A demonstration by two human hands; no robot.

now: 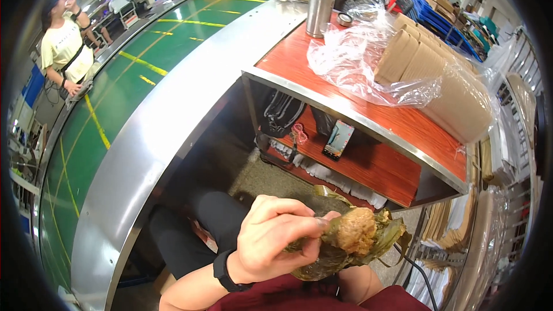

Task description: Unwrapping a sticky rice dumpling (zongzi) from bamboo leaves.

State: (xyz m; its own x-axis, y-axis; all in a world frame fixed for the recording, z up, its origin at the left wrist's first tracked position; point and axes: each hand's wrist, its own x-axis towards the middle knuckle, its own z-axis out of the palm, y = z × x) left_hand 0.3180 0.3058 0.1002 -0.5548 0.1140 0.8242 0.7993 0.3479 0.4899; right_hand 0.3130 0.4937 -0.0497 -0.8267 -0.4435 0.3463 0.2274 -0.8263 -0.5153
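A leaf-wrapped sticky rice dumpling [358, 231] is held up in front of my body. Its dark green leaves are peeled back, and brownish rice shows at the top. My left hand [279, 236], with a black band on the wrist, is closed, its fingers pinching the leaf at the dumpling's left side. My right forearm [360, 284] comes up from below, under the dumpling. The leaves hide the right hand and its fingers, so how it grips does not show.
Ahead stands a red-brown bench [288, 60] with a steel flask [321, 7], plastic film and stacked brown cardboard [426, 69]. A phone [339, 139] lies on its lower shelf. On the left curves a green conveyor [132, 75]; a person [66, 52] stands beyond it. Racked cardboard lines the right.
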